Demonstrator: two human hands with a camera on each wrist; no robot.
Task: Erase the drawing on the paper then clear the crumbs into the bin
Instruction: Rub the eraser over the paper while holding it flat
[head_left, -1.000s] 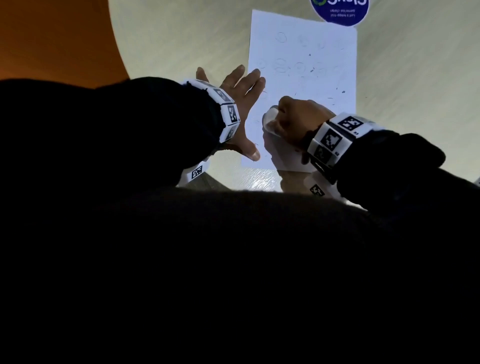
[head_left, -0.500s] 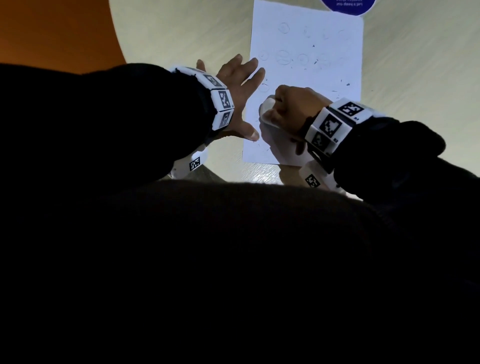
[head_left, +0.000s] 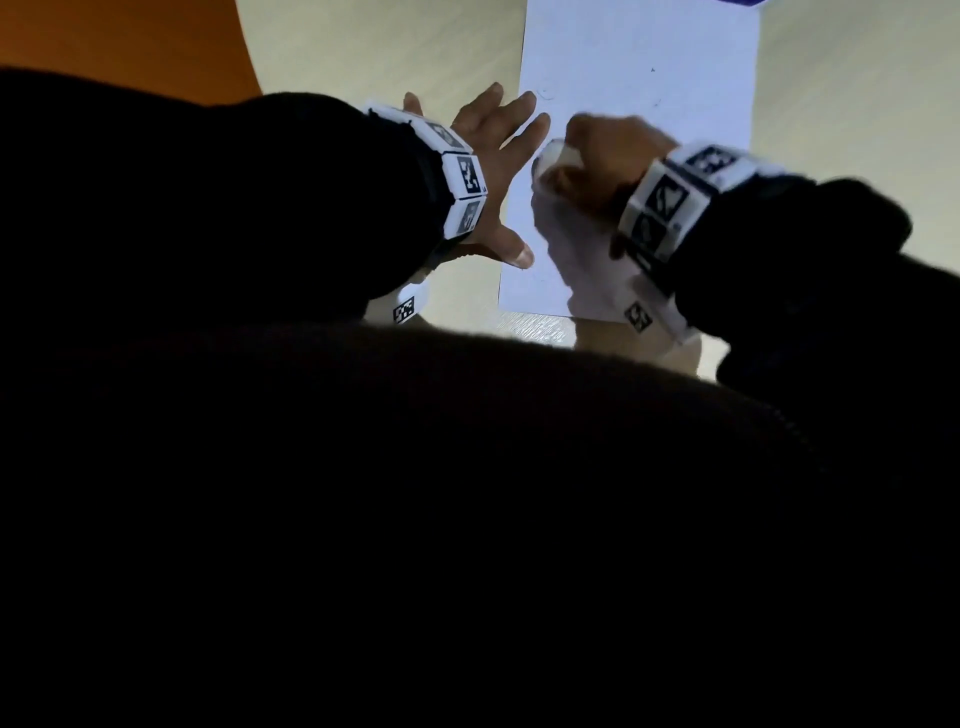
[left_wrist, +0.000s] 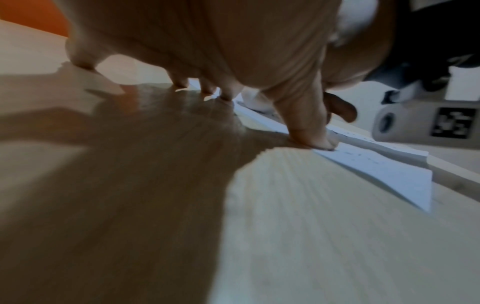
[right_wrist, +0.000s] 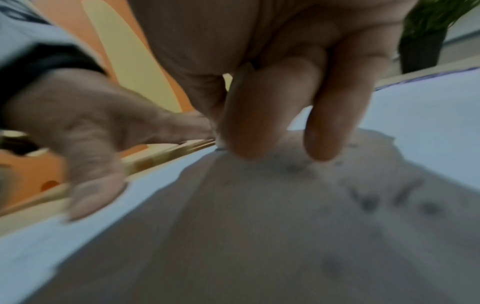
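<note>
Rubbing near the frame's middle with the eraser (head_left: 553, 156) clamped in the right hand (head_left: 608, 156), the paper (head_left: 639, 78) could get crumpled if the flat, spread left hand (head_left: 488, 150) pinning its edge to the worktop (head_left: 363, 52) is lifted.

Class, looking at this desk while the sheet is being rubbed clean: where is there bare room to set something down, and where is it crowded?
Bare pale wooden tabletop lies right of the white paper sheet, and another patch lies between the sheet's left edge and the table's curved edge. It is crowded at the sheet's near left: the left hand presses its edge there, and the right hand grips a white eraser.

Curled right hand (right_wrist: 272, 86) — on paper (right_wrist: 428, 115)
</note>
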